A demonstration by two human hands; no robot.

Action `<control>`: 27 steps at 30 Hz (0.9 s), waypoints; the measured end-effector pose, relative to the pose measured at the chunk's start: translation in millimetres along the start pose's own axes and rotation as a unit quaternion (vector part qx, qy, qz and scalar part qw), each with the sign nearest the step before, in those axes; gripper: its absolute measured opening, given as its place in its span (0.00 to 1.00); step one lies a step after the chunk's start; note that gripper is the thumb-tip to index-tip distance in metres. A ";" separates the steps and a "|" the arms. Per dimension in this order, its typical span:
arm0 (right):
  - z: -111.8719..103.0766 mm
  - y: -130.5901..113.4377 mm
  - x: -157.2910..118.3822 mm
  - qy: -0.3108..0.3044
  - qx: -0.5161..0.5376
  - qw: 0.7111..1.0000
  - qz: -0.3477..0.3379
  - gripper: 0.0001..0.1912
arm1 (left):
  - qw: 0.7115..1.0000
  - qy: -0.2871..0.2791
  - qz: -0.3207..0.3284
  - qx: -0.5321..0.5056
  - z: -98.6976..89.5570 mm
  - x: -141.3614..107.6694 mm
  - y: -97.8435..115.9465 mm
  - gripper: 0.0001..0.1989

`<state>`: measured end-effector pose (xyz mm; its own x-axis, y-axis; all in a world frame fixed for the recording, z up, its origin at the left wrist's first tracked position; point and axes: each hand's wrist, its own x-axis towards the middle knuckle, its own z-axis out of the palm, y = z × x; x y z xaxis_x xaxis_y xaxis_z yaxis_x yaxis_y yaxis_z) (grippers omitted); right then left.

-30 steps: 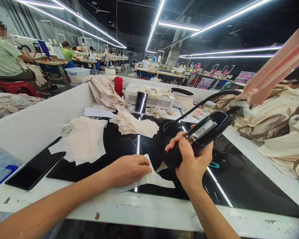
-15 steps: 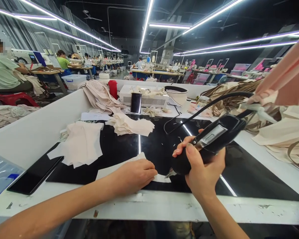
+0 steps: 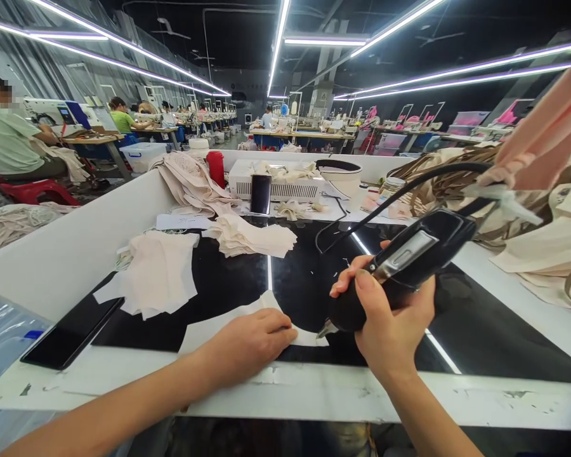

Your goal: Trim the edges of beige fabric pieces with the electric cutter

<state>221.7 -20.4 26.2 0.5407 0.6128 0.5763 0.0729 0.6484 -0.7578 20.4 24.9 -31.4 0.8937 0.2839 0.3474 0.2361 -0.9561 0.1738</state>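
Observation:
My right hand grips a black corded hand-held power tool, held at a tilt. The tool's small metal tip is at the right end of a cream fabric piece; whether it touches the cloth I cannot tell. My left hand rests on that piece with its fingers bent and pressed together at the cloth, and it hides the middle of it. Beneath lies a glossy black board. Further left sit a stack of cut cream pieces and, behind the fabric, another stack.
A dark phone lies at the left, and another phone leans on a white vented box. The tool's cable arches rightward under hanging pink cloth. Fabric heaps fill the right side. A co-worker sits at the left.
The view has shifted slightly. My left hand has moved a little left along the fabric piece. My right hand keeps the tool's tip near the fabric's right end.

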 end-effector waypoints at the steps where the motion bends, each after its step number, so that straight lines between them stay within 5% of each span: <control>1: 2.3 0.2 0.9 0.002 0.006 1.000 -0.001 0.18 | 1.000 0.002 0.002 0.001 1.3 -0.4 0.0 0.11; 27: 34.4 12.9 1.6 -0.009 0.025 0.999 0.018 0.15 | 1.000 0.026 -0.010 -0.008 6.0 -1.7 1.0 0.11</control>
<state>194.7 4.5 27.8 0.5269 0.6444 0.5542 0.0116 0.6466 -0.7628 21.4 23.0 -37.3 0.8674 0.3070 0.3916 0.2472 -0.9489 0.1964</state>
